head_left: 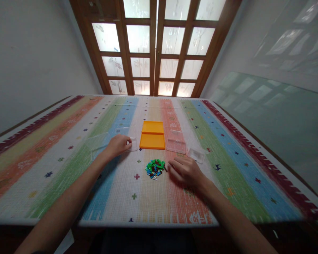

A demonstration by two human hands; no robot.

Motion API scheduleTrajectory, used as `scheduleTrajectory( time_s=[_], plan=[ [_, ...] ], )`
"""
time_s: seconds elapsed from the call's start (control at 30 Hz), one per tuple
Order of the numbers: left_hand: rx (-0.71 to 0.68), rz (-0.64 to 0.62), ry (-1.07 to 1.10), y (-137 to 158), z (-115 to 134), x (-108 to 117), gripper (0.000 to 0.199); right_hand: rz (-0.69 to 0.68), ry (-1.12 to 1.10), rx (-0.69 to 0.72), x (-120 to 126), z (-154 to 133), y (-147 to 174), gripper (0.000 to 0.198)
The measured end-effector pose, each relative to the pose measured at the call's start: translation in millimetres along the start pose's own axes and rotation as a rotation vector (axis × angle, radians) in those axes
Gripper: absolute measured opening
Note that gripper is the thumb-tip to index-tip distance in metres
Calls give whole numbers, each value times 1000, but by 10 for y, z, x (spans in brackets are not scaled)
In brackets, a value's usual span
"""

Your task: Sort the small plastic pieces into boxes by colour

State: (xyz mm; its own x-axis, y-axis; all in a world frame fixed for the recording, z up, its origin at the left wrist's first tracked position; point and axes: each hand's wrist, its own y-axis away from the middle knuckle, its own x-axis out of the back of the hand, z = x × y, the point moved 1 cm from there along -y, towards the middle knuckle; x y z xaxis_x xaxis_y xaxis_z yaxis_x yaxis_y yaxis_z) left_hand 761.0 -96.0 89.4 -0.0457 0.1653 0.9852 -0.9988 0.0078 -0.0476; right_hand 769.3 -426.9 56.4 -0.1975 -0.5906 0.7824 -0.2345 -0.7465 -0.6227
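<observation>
A small heap of green, blue and dark brown toy bricks (155,167) lies on the striped cloth between my hands. My right hand (185,171) is at the heap's right edge with its fingers curled and closed. Beside its fingertips is a dark brick (166,169); whether the fingers touch it I cannot tell. My left hand (119,144) is closed in a pinch over a small clear plastic container (134,145). What its fingertips hold, if anything, is too small to make out. An orange two-part case (153,141) lies opened flat beyond the heap.
Right of the case sits a clear plastic box (176,146), with a smaller clear container (196,155) beyond my right hand. A faint transparent box (96,151) lies left of my left hand. The patterned tablecloth (122,204) covers the table; a glass panel (275,113) stands at right.
</observation>
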Motion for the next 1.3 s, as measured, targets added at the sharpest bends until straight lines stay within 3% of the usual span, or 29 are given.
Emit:
scheduleTrajectory(
  time_s=[0.2, 0.33, 0.47, 0.63, 0.8, 1.17, 1.3],
  plan=[
    [2, -22, 44, -17, -50, 113, 28, 4, 26, 11, 25, 13, -8, 30],
    [-39, 66, 137, 141, 25, 266, 30, 22, 54, -4, 35, 30, -2, 31],
    [-262, -32, 272, 414, 327, 253, 25, 21, 49, -2, 44, 33, 1, 30],
    [-509, -225, 340, 639, 657, 21, 24, 15, 47, -6, 41, 27, 4, 30],
    [-452, -169, 288, 658, 689, -134, 22, 12, 45, -3, 33, 29, 0, 30],
    [-365, -317, 180, 646, 654, -84, 21, 0, 49, 2, 44, 24, 10, 28],
    [-393, -342, 146, 572, 671, -17, 17, 3, 57, 6, 50, 15, 1, 30]
  ],
)
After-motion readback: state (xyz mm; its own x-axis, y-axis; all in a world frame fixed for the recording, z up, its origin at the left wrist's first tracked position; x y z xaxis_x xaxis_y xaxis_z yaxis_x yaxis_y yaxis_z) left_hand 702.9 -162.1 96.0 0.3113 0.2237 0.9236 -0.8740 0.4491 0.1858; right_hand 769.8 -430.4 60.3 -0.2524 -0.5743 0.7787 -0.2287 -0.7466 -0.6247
